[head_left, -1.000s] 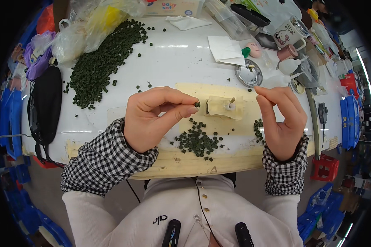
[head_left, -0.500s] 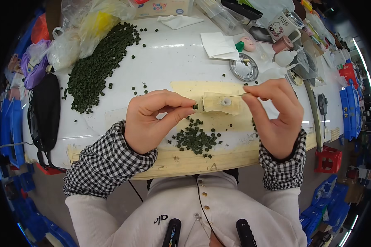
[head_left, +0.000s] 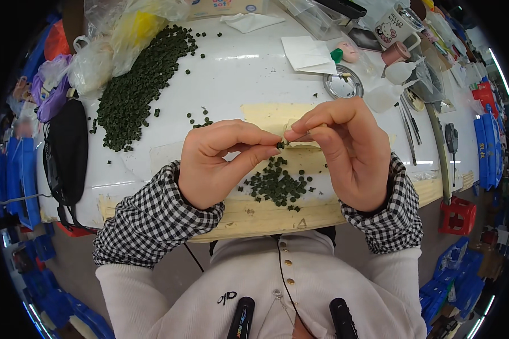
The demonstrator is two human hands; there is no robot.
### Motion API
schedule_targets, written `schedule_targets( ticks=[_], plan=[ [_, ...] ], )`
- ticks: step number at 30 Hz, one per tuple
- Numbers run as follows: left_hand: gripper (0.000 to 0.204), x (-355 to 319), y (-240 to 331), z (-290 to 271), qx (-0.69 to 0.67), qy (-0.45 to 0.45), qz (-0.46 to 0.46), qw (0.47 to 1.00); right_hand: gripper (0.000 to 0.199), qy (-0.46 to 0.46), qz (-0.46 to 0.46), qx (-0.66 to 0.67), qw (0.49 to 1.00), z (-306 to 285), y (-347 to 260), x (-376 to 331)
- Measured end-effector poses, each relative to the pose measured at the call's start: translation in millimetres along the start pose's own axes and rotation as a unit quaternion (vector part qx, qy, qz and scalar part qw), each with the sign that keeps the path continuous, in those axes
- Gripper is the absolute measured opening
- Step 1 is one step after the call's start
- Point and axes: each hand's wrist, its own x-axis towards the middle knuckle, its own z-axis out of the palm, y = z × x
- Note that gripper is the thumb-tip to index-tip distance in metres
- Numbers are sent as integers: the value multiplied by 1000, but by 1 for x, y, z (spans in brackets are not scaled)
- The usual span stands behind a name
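Observation:
My left hand [head_left: 218,161] pinches a small dark green spool-shaped piece [head_left: 280,145] between thumb and forefinger. Close beside it, my right hand [head_left: 353,152] has its fingertips closed on a thin needle-like stick [head_left: 304,137], mostly hidden by the fingers. The two hands' fingertips nearly meet over a yellow taped patch [head_left: 260,113] on the table. Just below the fingers lies a small heap of dark green pieces [head_left: 278,183]. A small tape-covered block behind my right fingers is largely hidden.
A large heap of the same pieces [head_left: 133,93] spreads at the left, beside plastic bags [head_left: 90,70] and a black pouch [head_left: 67,152]. At the far right are white paper [head_left: 305,53], a round metal lid [head_left: 343,83], a mug [head_left: 395,27], a thread spool [head_left: 396,52] and tweezers [head_left: 407,133].
My right hand has moved left with the thin stick, up to the green piece in my left hand. It now covers much of the taped block, and the tweezers have come into sight.

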Motion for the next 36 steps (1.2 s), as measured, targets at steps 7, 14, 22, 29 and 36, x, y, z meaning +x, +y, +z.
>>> schedule_targets(
  ticks=[7,14,22,29,36],
  plan=[
    [19,0,-1,0,-8,-3,1,1000,17,-2,9,-11,1000,2,-2,-1],
    [18,0,-1,0,-7,4,-6,1000,17,24,2,3,1000,-1,-1,-2],
    [17,0,-2,1,-29,24,-13,999,6,137,-27,-255,957,-15,9,-7],
    [17,-1,-3,1,-30,29,-4,999,6,134,-37,-291,947,-15,15,-8],
    [16,-2,-4,0,-37,41,-1,998,13,84,-13,-336,938,-16,16,-11]
  ],
)
